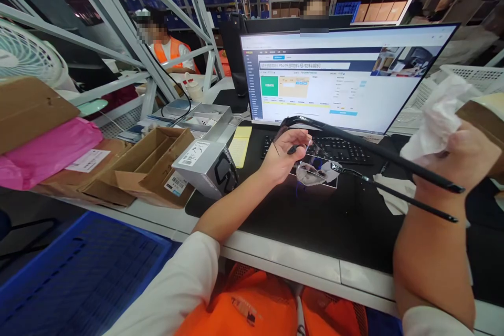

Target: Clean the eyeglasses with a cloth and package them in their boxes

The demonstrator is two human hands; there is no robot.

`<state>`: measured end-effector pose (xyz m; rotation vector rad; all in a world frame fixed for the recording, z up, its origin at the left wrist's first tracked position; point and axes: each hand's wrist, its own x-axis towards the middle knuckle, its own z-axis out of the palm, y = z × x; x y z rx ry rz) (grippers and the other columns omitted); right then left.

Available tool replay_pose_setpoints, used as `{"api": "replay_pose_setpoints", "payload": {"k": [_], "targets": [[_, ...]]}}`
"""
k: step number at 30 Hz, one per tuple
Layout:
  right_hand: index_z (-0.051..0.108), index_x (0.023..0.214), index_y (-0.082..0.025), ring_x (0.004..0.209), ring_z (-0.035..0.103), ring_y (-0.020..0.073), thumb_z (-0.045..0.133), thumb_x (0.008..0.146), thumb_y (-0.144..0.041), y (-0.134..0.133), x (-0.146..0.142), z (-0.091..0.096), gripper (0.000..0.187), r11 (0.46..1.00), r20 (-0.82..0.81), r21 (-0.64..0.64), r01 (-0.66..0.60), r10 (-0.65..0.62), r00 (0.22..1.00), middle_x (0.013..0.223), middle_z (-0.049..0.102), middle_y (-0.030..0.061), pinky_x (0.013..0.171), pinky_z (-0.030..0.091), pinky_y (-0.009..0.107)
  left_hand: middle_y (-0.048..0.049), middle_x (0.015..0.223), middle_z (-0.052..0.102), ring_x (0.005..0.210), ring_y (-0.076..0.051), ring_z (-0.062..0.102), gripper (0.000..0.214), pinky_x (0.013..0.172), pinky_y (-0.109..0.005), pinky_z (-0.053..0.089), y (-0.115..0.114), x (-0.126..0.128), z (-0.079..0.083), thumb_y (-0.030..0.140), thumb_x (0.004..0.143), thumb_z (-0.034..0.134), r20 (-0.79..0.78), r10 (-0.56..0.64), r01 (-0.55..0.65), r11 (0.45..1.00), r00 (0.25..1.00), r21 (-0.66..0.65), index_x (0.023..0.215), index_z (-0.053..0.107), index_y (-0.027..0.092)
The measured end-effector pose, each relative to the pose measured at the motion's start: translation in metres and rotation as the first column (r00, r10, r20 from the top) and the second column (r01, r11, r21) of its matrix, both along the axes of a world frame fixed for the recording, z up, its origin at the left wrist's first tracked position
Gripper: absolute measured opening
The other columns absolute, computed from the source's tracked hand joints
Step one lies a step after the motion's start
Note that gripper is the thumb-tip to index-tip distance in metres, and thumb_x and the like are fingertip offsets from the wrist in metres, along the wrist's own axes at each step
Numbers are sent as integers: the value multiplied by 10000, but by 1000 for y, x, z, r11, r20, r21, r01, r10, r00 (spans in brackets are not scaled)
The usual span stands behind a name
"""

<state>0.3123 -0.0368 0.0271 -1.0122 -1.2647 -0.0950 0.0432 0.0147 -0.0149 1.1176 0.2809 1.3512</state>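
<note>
My left hand (281, 156) is closed on a pair of eyeglasses (350, 136), held up over the desk in front of the monitor. Its two dark temples stretch out to the right toward my right forearm, and a clear lens hangs below my fingers. A small black piece shows at my fingertips; I cannot make out what it is. At the right, my right hand (466, 149) is raised and wrapped round a crumpled white tissue (437, 115), apart from the lenses. Behind the glasses lies a black keyboard (346, 151).
A monitor (315, 84) stands at the back. Left of my forearm are a grey box (207, 168), an open cardboard box (153, 168) and a yellow notepad (240, 147). A white paper (396, 194) lies at right. A blue crate (86, 273) sits below; two people are beyond.
</note>
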Motion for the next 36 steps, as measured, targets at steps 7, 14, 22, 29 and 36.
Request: {"api": "replay_pose_setpoints", "payload": {"k": [7,14,22,29,36], "targets": [[583,734,-157,629,353,99,802,671,-550,16,19,-4,454,967,15,236,100,-107,994,662,403,-17,625,290,298,-29,1036,657,933,-147,619,540,857,-270,471,10,-3,-11,456,597,963,-23,88,-82,982,996,171,1008,697,228],[321,573,-186,570,211,69,634,818,-317,6,6,-1,418,983,100,131,127,-141,985,586,214,-43,550,158,273,-45,1036,659,938,-168,631,522,870,-305,487,8,-2,-14,506,650,925,-62,134,-119,972,989,201,1022,685,230],[621,875,-169,700,503,146,535,952,-497,14,-1,-3,348,993,-18,-30,114,-114,993,756,546,20,652,418,289,-27,923,700,865,-130,655,496,785,-236,509,13,0,-2,514,600,950,10,202,-202,977,979,74,911,719,205],[679,776,-176,824,585,171,666,865,-510,37,89,4,346,905,103,-259,337,-321,941,825,633,34,806,496,319,27,925,705,873,-119,655,424,770,-215,529,35,-7,0,459,605,963,58,239,-243,966,969,86,901,745,248],[714,888,-149,590,552,126,797,713,-402,-11,174,-10,318,846,-479,-525,-94,-202,854,732,663,25,521,424,233,1,938,701,875,-130,664,436,785,-224,554,40,-8,-4,438,607,965,34,265,-267,961,964,73,912,742,221]]}}
